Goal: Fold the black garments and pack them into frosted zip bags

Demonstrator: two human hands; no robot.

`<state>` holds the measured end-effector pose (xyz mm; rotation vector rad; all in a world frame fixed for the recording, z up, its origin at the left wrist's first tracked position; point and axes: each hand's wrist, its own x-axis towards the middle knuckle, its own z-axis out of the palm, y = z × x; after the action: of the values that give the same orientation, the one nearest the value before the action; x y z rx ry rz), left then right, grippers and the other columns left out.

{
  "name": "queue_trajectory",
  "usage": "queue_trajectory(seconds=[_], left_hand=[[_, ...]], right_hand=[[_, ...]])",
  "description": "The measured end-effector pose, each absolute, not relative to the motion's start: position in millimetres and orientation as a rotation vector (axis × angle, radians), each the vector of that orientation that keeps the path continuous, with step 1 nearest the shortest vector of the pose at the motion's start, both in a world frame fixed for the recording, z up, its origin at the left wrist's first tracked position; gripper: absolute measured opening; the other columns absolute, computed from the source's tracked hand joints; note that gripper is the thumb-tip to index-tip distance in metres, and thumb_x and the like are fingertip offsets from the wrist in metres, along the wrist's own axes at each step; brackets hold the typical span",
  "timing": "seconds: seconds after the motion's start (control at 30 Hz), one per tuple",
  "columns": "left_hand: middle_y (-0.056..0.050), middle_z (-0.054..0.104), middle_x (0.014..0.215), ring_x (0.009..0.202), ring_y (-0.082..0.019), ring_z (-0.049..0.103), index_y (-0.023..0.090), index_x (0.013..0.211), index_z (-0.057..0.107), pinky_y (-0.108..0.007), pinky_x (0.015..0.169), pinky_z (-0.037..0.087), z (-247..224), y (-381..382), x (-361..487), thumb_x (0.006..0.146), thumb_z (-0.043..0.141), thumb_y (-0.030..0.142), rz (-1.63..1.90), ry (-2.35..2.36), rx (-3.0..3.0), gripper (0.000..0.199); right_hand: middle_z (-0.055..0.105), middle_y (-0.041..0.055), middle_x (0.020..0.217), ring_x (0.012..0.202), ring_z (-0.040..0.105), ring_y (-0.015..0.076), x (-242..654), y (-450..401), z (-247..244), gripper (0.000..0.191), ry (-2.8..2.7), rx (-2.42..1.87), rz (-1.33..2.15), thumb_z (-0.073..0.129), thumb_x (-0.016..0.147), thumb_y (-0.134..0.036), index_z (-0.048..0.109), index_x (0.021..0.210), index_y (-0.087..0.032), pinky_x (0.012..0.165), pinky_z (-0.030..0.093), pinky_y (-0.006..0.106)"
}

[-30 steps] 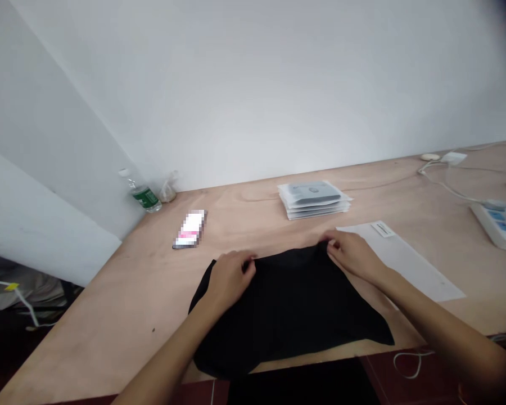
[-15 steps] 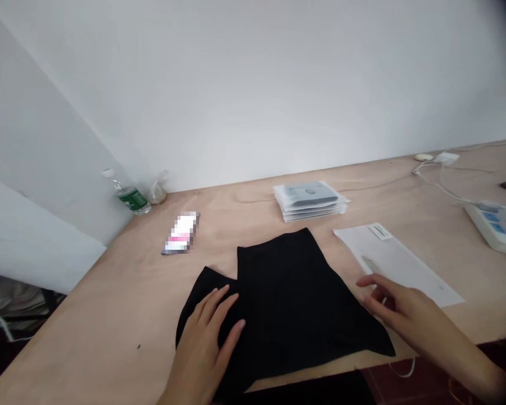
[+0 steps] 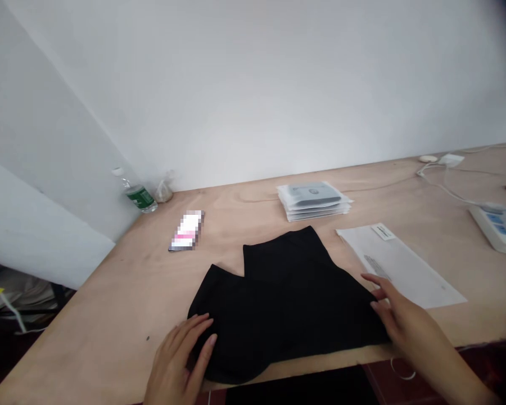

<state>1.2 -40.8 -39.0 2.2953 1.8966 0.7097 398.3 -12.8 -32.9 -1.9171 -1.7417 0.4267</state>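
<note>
A black cloth garment (image 3: 287, 298) lies spread flat near the table's front edge, with a notch in its upper left outline. My left hand (image 3: 181, 357) rests on its lower left edge, fingers apart and holding nothing. At the garment's right edge is my right hand (image 3: 398, 315), its fingers apart and its fingertips by the cloth. Just beyond that hand, a flat white bag (image 3: 409, 270) with a small label lies on the table.
On the wooden table (image 3: 122, 304) stand a stack of bagged items (image 3: 314, 199) at the back, a phone (image 3: 188, 230), a bottle (image 3: 140, 197) and a small plastic bag (image 3: 164, 192) at the left. White cables and a power strip (image 3: 495, 228) are at the right.
My left hand has moved down and left to the garment's lower left edge, and the cloth there is more spread out. My right hand has come to its right edge. The view has shifted slightly.
</note>
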Motion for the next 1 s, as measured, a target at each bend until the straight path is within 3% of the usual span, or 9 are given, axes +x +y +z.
queue_trajectory(seconds=[0.1,0.3,0.5,0.6,0.67,0.8,0.9,1.0], left_hand=[[-0.003,0.055,0.118,0.110,-0.022,0.051,0.029,0.115,0.049,-0.043,0.090,0.047,-32.8,-42.0,4.2,0.085,0.050,0.034,0.714,1.858,2.397,0.030],[-0.004,0.062,0.098,0.092,-0.021,0.057,0.025,0.100,0.058,-0.032,0.074,0.052,-18.2,-49.7,16.4,0.066,0.071,0.045,0.731,1.462,2.779,0.041],[0.000,0.064,0.086,0.084,-0.017,0.058,0.025,0.094,0.061,-0.030,0.075,0.049,-20.8,-48.0,13.6,0.080,0.060,0.027,0.633,1.410,2.849,0.015],[0.001,0.065,0.084,0.084,-0.017,0.059,0.024,0.090,0.060,-0.032,0.079,0.047,-17.6,-46.9,9.2,0.083,0.055,0.027,0.622,1.409,2.825,0.009],[0.000,0.064,0.084,0.086,-0.017,0.059,0.024,0.088,0.059,-0.032,0.080,0.047,-13.5,-45.5,9.4,0.084,0.053,0.029,0.660,1.435,2.781,0.009],[-0.003,0.062,0.103,0.102,-0.018,0.055,0.023,0.102,0.056,-0.033,0.086,0.047,-10.0,-33.7,23.8,0.088,0.045,0.031,0.780,1.688,2.607,0.019],[-0.007,0.047,0.132,0.125,-0.025,0.037,0.022,0.128,0.041,-0.043,0.096,0.041,-20.0,-17.1,39.9,0.088,0.042,0.041,0.594,1.922,2.514,0.045],[-0.009,0.031,0.144,0.133,-0.035,0.019,0.020,0.138,0.027,-0.054,0.099,0.032,-36.3,-2.1,46.1,0.079,0.043,0.060,0.329,2.039,2.511,0.074]], right_hand=[[0.061,0.0089,0.105,0.081,0.064,0.0227,390.3,-14.9,-41.9,0.044,-1.809,-2.010,0.268,0.023,0.089,-0.027,0.037,0.131,-0.022,0.062,0.049,0.034],[0.060,0.0041,0.113,0.057,0.063,0.0206,376.5,-18.2,-42.4,0.044,-1.856,-2.188,0.033,0.019,0.092,-0.030,0.029,0.135,-0.027,0.045,0.043,0.035],[0.063,0.0029,0.111,0.055,0.063,0.0200,380.6,-23.1,-43.5,0.045,-1.874,-2.190,-0.005,0.024,0.092,-0.033,0.022,0.137,-0.027,0.046,0.045,0.035],[0.059,0.0054,0.117,0.049,0.061,0.0182,384.2,-25.9,-43.5,0.043,-1.960,-2.229,-0.156,0.023,0.091,-0.025,0.031,0.133,-0.026,0.040,0.043,0.034],[0.054,0.0081,0.123,0.058,0.063,0.0203,383.9,-25.2,-40.4,0.042,-2.017,-2.160,-0.265,0.024,0.089,-0.022,0.039,0.129,-0.023,0.045,0.047,0.036],[0.046,0.0101,0.132,0.102,0.057,0.0262,367.4,-13.0,-32.2,0.040,-2.058,-1.839,-0.294,0.029,0.090,-0.028,0.044,0.125,-0.020,0.076,0.050,0.041],[0.039,0.0085,0.139,0.122,0.041,0.0257,347.2,1.0,-36.2,0.048,-2.178,-1.676,-0.252,0.034,0.089,-0.041,0.039,0.131,-0.020,0.093,0.041,0.043],[0.034,0.0111,0.142,0.129,0.030,0.0287,336.9,10.8,-50.0,0.065,-2.263,-1.707,-0.266,0.035,0.084,-0.056,0.034,0.136,-0.016,0.100,0.031,0.050]])
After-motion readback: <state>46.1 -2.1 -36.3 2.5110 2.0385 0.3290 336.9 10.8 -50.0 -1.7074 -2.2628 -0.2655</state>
